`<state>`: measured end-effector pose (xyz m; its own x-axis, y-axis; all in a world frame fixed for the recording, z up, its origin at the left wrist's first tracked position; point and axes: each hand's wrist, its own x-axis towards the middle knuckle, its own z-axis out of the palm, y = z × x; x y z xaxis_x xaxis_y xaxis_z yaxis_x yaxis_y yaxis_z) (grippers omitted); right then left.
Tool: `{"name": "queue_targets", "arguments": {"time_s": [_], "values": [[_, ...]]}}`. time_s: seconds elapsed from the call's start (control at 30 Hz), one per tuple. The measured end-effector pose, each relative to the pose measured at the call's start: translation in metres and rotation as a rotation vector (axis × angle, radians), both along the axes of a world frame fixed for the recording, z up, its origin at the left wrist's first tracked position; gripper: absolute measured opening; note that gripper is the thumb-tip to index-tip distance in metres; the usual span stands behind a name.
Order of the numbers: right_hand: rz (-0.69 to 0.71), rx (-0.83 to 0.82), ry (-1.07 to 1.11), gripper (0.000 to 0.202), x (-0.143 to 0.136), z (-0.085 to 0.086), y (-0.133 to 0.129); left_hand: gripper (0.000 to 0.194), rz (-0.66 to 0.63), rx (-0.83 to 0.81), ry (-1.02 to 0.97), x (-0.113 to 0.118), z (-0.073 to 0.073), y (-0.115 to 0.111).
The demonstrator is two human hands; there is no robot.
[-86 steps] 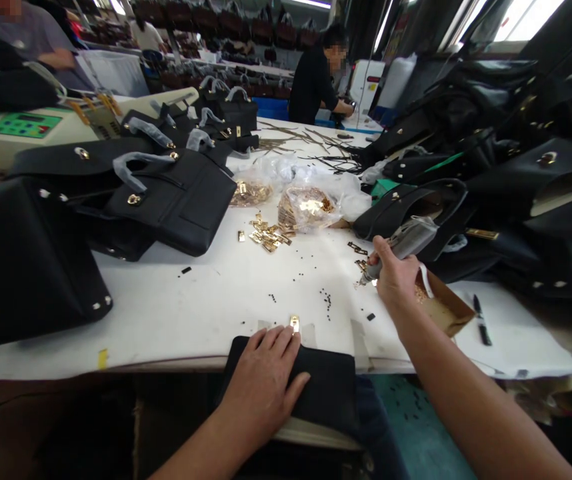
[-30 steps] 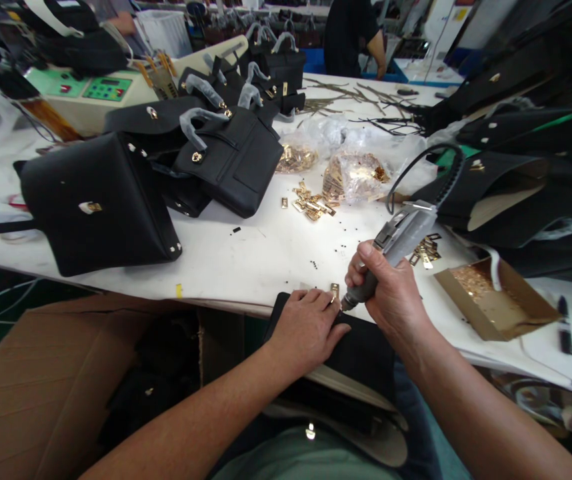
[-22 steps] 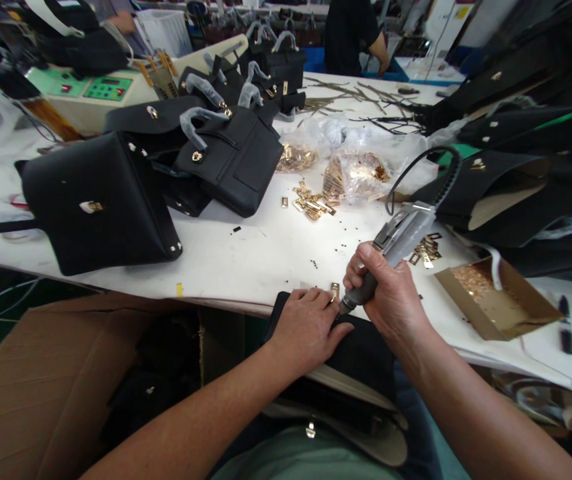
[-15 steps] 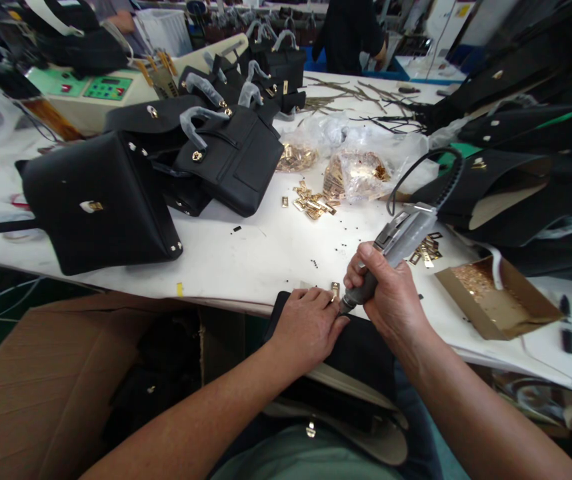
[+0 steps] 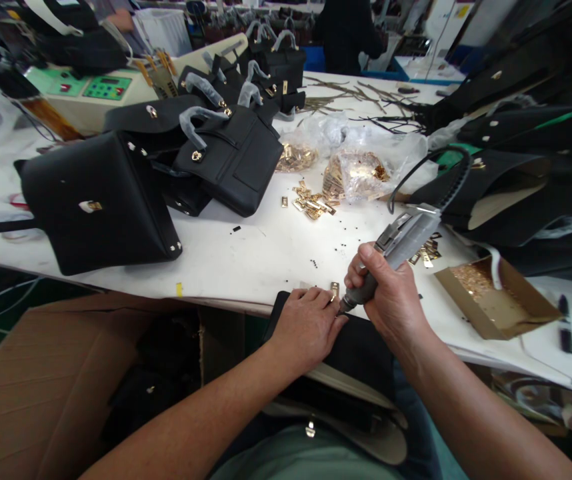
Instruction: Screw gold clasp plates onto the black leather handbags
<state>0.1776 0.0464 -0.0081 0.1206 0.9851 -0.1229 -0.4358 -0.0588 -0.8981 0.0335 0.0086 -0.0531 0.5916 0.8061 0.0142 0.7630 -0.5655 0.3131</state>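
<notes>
Grey power screwdriver (image 5: 406,237) clasped in the curled fingers of the right hand (image 5: 391,287), tip at the black handbag flap (image 5: 366,340) by the white table's (image 5: 226,260) edge; left hand (image 5: 309,325) spread flat on the flap, near a gold plate (image 5: 335,288).

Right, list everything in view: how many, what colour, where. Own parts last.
Table: one, white, centre
Work bag: one, black, near table edge
Tool: one, grey, tip at work bag
Other bags: too overlapped to count, black, left and right
Plates: many, gold, mid-table
Sacks: at least two, clear, behind plates
Bits: many, black, scattered mid-table
Box: one, brown, right
Marker: one, black, right of box
Strips: many, brown and black, far table
Machine: one, cream and green, upper left
Crate: one, white, top left
Carton: one, brown, lower left
People: at least two, background
Left grip: one, bare, on work bag
Right grip: one, bare, round tool
</notes>
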Motion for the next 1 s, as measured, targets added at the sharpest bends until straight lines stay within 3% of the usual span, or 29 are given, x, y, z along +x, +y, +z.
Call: {"name": "queue_targets", "arguments": {"time_s": [0.33, 0.5, 0.67, 1.0], "values": [[-0.026, 0.004, -0.043, 0.039, 0.003, 0.002, 0.001, 0.042, -0.016, -0.011, -0.033, -0.002, 0.000, -0.001], [-0.105, 0.064, -0.078, 0.039, 0.005, 0.005, 0.010, 0.045, -0.028, 0.009, -0.039, -0.003, -0.001, -0.004], [-0.179, 0.065, -0.116, 0.037, 0.003, -0.010, 0.019, 0.045, -0.063, 0.035, -0.022, -0.006, -0.001, -0.007], [-0.178, 0.016, -0.197, 0.038, -0.004, -0.033, 0.019, 0.048, -0.063, 0.012, 0.013, -0.005, 0.001, -0.009]]}}
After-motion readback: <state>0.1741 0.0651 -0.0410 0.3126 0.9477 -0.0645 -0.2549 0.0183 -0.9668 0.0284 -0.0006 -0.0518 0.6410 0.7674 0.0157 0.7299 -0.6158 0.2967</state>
